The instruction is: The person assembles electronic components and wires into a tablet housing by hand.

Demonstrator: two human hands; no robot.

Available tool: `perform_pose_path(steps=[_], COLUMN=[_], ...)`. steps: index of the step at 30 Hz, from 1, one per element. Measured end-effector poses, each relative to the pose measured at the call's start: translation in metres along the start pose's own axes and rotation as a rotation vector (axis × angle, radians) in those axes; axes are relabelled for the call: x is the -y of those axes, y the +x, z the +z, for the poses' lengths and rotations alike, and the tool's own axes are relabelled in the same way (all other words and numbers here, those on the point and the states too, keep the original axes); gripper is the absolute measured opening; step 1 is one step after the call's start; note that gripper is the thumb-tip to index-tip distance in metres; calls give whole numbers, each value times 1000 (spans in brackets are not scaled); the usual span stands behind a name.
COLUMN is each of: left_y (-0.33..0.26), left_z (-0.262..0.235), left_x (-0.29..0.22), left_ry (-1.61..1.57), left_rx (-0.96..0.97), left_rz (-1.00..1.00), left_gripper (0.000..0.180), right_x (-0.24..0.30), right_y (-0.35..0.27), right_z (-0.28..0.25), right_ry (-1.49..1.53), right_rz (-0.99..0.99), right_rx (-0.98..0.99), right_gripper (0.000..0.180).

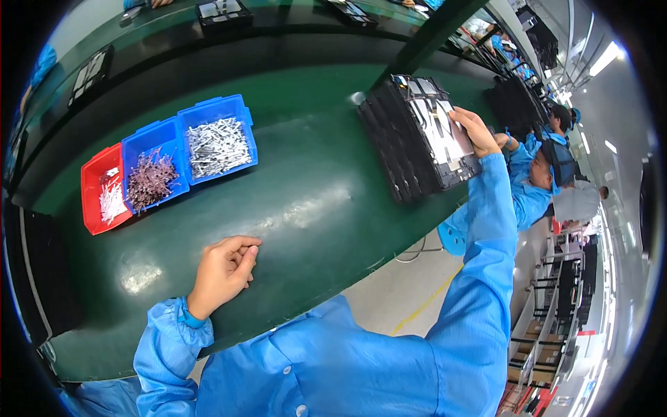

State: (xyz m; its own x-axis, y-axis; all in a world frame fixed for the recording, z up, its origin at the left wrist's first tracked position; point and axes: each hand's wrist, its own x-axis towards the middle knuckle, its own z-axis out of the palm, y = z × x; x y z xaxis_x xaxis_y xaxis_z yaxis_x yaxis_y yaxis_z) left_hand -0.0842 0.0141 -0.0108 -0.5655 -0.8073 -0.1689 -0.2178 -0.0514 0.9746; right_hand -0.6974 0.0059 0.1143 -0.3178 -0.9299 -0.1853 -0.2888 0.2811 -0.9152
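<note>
At the right of the bench stands a stack of black trays or casings (pixel 399 149). On top lies an opened tablet-like device (pixel 438 128), with silver-white panels and small parts showing inside a black frame. My right hand (pixel 476 131) grips its right edge, fingers over the panels; the underside of the grip is hidden. My left hand (pixel 226 270) rests on the green bench top near its front edge, holding nothing. Its index finger is stretched out, its thumb stands a little apart, and the other fingers curl loosely.
Left on the green bench (pixel 306 167) sit a red bin (pixel 89 198) of white pieces, a blue bin (pixel 128 149) of brownish pieces and a blue bin (pixel 215 103) of silver-white pieces. A raised shelf (pixel 278 45) carries more opened devices. A co-worker (pixel 531 181) sits at right.
</note>
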Motion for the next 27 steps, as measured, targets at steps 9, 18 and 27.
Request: perform_pose_path(steps=[9,18,27], left_y=[2,-1,0], left_z=[0,2,3], left_x=[2,-1,1], left_ry=[-6,46,52], left_rx=[-8,-33,-29], left_rz=[-6,14,30], left_gripper=[16,15,14], right_x=[-18,-17,-1], right_y=[-3,3,-5], right_z=[-2,-5,-3], right_ry=[197,129,-251], right_rz=[2,-2,-106], right_rx=[-20,-10,-39], right_gripper=[36,41,48])
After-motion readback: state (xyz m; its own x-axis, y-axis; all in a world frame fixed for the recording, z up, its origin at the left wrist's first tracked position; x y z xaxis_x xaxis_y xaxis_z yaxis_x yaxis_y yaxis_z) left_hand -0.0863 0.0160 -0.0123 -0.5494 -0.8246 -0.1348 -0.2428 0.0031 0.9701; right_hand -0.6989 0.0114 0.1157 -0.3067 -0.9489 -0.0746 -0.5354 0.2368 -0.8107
